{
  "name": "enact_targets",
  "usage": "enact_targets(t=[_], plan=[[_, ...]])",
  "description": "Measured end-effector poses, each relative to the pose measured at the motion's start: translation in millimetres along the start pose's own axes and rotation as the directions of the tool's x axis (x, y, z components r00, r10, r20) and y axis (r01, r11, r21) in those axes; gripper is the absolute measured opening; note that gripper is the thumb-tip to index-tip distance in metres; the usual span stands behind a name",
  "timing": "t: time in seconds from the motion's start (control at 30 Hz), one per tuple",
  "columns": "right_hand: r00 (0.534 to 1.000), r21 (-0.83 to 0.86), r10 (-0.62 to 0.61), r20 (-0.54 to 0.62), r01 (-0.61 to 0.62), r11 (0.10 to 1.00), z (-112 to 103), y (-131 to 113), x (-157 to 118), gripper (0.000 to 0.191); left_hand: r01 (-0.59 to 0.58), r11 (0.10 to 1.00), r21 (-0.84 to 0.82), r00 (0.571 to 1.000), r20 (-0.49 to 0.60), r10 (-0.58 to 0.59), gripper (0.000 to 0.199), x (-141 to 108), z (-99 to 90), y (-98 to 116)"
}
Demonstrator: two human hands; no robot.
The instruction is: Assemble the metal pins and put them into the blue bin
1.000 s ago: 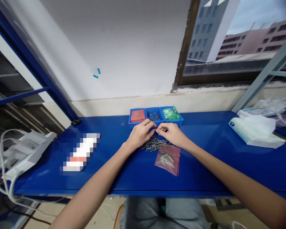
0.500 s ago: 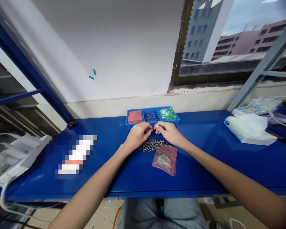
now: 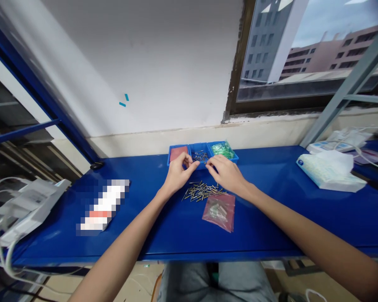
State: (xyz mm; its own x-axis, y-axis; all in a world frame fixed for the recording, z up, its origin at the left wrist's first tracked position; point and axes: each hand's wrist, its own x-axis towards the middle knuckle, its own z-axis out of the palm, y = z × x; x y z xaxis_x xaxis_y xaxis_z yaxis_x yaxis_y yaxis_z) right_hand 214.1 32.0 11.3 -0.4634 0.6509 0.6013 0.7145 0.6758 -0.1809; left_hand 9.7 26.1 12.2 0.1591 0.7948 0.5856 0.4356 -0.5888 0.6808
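My left hand [image 3: 179, 173] is raised in front of the blue bin with red bags [image 3: 174, 154], its thumb and fingertips close together on something too small to make out. Beside it, my right hand [image 3: 225, 171] pinches something tiny near the front of the bin with green packets [image 3: 222, 149]. Between the fingertips lies the middle bin with small metal pieces [image 3: 200, 156]. A loose pile of thin metal rods [image 3: 200, 191] rests on the table below my hands. Nearer me lies a pink plastic bag [image 3: 219, 212] with clear packets in or on it.
The blue table [image 3: 164, 235] runs along the wall. At the right is a tissue pack [image 3: 330, 172]; at the left, a white power strip with cables [image 3: 34, 209] and a blurred-out item [image 3: 103, 205].
My hands have moved slightly apart and a little upward, so their fingertips no longer meet. More of the middle bin and the rod pile now shows.
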Motion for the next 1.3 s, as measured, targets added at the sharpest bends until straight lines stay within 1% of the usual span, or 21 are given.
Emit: enact_targets(t=[0.07, 0.1, 0.17, 0.23, 0.3, 0.37, 0.43, 0.53, 0.6, 0.67, 0.77, 0.83, 0.9, 0.97, 1.03, 1.3], plan=[[1.000, -0.197, -0.011, 0.002, 0.011, 0.980, -2, 5, 11, 0.026, 0.001, 1.000, 0.031, 0.999, -0.045, 0.001, 0.029, 1, -4.3, 1], [1.000, -0.265, -0.003, 0.011, 0.006, 0.964, -3, 8, 16, 0.027, 0.004, 0.999, 0.041, 0.999, -0.049, -0.002, 0.032, 2, -5.9, 1], [1.000, -0.329, 0.011, 0.017, -0.005, 0.944, -5, 10, 23, 0.028, 0.003, 0.998, 0.060, 0.999, -0.037, -0.001, 0.035, 3, -8.4, 2], [1.000, -0.319, -0.001, 0.001, 0.001, 0.948, -6, 8, 21, 0.029, -0.013, 0.995, 0.102, 1.000, -0.013, 0.014, 0.034, 3, -10.2, 1], [0.999, -0.256, -0.040, -0.004, 0.038, 0.966, -5, 2, 12, 0.030, -0.058, 0.982, 0.178, 0.998, 0.036, 0.052, 0.032, 3, -12.2, 0], [0.996, -0.174, -0.076, 0.038, 0.081, 0.981, -3, -6, 0, 0.030, -0.124, 0.956, 0.264, 0.989, 0.106, 0.099, 0.028, 4, -14.7, -1], [0.991, -0.109, -0.084, 0.103, 0.096, 0.989, 1, -13, -8, 0.029, -0.181, 0.923, 0.341, 0.977, 0.170, 0.129, 0.023, 3, -17.4, -1], [0.980, -0.071, -0.077, 0.181, 0.091, 0.993, 8, -19, -13, 0.025, -0.203, 0.886, 0.417, 0.965, 0.239, 0.109, 0.012, 3, -21.0, 0], [0.974, -0.065, -0.074, 0.214, 0.090, 0.994, 10, -20, -12, 0.023, -0.185, 0.897, 0.401, 0.951, 0.301, 0.062, 0.007, 4, -23.0, 1], [0.969, -0.058, -0.066, 0.238, 0.082, 0.995, 10, -19, -12, 0.023, -0.138, 0.937, 0.322, 0.920, 0.391, 0.001, 0.007, 6, -24.5, 0], [0.961, -0.054, -0.055, 0.272, 0.072, 0.996, 9, -14, -12, 0.022, -0.025, 0.974, 0.226, 0.846, 0.524, -0.100, 0.009, 8, -25.6, -3], [0.954, -0.051, -0.055, 0.296, 0.074, 0.996, 9, -12, -12, 0.021, 0.031, 0.975, 0.220, 0.799, 0.581, -0.157, 0.013, 9, -25.3, -7], [0.947, -0.045, -0.063, 0.316, 0.081, 0.996, 10, -10, -13, 0.020, 0.063, 0.971, 0.233, 0.759, 0.620, -0.198, 0.015, 9, -24.2, -11], [0.942, -0.040, -0.071, 0.327, 0.089, 0.995, 12, -10, -13, 0.019, 0.065, 0.967, 0.245, 0.739, 0.640, -0.211, 0.017, 8, -22.4, -14], [0.939, -0.036, -0.080, 0.333, 0.097, 0.995, 12, -10, -13, 0.019, 0.047, 0.969, 0.244, 0.736, 0.647, -0.199, 0.018, 7, -20.6, -17], [0.932, -0.030, -0.110, 0.344, 0.128, 0.991, 10, -10, -13, 0.018, -0.084, 0.970, 0.229, 0.775, 0.627, -0.081, 0.017, 4, -16.5, -25]])
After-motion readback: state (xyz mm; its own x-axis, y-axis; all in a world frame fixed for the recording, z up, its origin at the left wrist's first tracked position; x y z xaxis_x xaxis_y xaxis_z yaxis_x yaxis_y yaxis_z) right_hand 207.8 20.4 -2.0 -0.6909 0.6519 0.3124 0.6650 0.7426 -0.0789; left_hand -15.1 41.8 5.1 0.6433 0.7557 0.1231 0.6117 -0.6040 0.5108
